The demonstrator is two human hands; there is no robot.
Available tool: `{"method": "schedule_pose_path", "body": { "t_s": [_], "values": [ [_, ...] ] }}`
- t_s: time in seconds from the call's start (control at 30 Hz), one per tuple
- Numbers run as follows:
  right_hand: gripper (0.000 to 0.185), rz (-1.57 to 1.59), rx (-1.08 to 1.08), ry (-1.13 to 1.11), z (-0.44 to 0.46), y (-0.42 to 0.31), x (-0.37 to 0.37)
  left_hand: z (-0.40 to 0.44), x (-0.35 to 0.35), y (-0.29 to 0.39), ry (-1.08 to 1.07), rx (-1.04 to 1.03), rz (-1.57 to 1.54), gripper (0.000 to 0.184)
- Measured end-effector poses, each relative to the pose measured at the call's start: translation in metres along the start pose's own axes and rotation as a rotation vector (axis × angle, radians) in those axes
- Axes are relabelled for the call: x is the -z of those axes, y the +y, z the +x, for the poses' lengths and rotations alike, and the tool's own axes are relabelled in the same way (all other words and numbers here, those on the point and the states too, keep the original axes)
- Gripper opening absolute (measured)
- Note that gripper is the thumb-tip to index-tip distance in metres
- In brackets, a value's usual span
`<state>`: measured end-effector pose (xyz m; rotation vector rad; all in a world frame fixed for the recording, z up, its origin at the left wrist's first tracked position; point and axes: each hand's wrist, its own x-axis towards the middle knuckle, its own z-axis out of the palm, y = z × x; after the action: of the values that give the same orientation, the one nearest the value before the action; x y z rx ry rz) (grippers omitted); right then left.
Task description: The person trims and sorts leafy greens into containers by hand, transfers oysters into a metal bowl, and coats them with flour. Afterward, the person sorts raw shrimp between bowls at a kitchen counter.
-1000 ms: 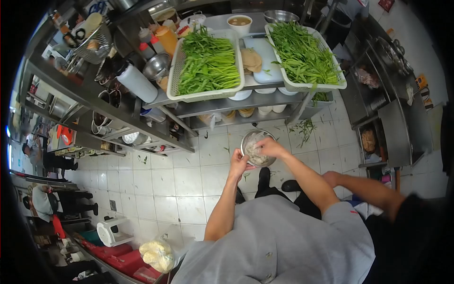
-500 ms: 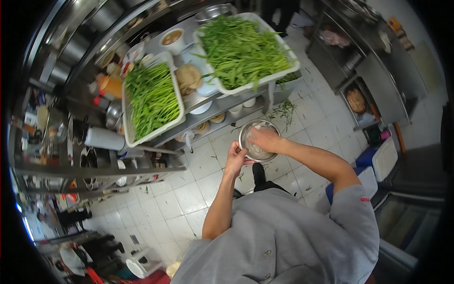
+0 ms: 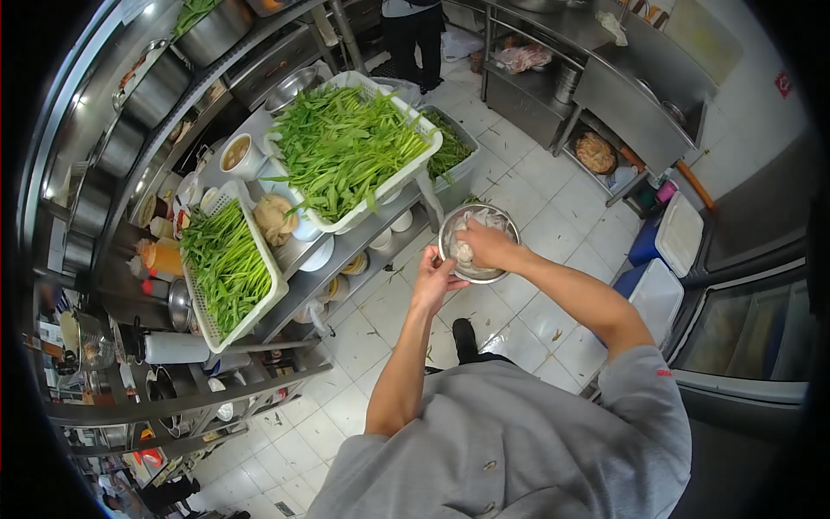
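Note:
A round metal bowl is held over the tiled floor in front of my body. My left hand is closed on its near-left rim, with the thumb near the edge. Inside lie wet, pale, whitish pieces of food, whose exact kind I cannot make out. My right hand reaches into the bowl from the right, its fingers curled down around some of these pieces. The fingertips are partly hidden among them.
Leafy green stalks fill a large white basket and a smaller basket on a steel table at left. Lidded blue boxes stand at right beside a glass-fronted fridge. Another person stands at the back. Leaf scraps litter the floor.
My view has swung to the right, so the baskets sit further left and more of the fridge shows. My right hand has shifted within the bowl; the left still grips the rim.

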<state>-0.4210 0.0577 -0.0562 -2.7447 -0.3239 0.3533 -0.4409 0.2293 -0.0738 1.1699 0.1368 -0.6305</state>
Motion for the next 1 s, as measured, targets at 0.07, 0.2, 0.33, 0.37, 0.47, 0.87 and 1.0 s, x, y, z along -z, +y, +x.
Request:
{"method": "schedule_pose_path", "body": {
  "t_s": [0.07, 0.2, 0.33, 0.37, 0.47, 0.87, 1.0],
  "values": [
    [0.038, 0.181, -0.086, -0.138, 0.017, 0.027, 0.003, 0.012, -0.005, -0.012, -0.003, 0.042, 0.017, 0.019],
    [0.026, 0.293, -0.138, -0.119, 0.013, 0.038, 0.055, 0.018, -0.022, -0.001, -0.007, 0.010, 0.067, 0.017],
    [0.025, 0.230, 0.027, -0.016, 0.008, 0.011, 0.160, 0.013, -0.033, 0.062, -0.059, -0.083, 0.057, 0.015],
    [0.023, 0.192, 0.083, 0.075, 0.008, -0.001, 0.185, 0.012, -0.035, 0.083, -0.075, -0.092, 0.043, 0.015],
    [0.021, 0.256, 0.246, 0.271, 0.017, -0.036, 0.243, 0.012, -0.033, 0.142, -0.096, -0.124, -0.013, 0.015],
    [0.032, 1.522, 0.272, -0.019, 0.200, -0.132, 0.241, 0.047, 0.100, 0.292, 0.132, -0.330, -0.097, 0.014],
    [0.036, 1.835, 0.350, -0.046, 0.254, -0.127, 0.246, 0.073, 0.173, 0.338, 0.348, -0.331, -0.114, 0.021]
  ]
}}
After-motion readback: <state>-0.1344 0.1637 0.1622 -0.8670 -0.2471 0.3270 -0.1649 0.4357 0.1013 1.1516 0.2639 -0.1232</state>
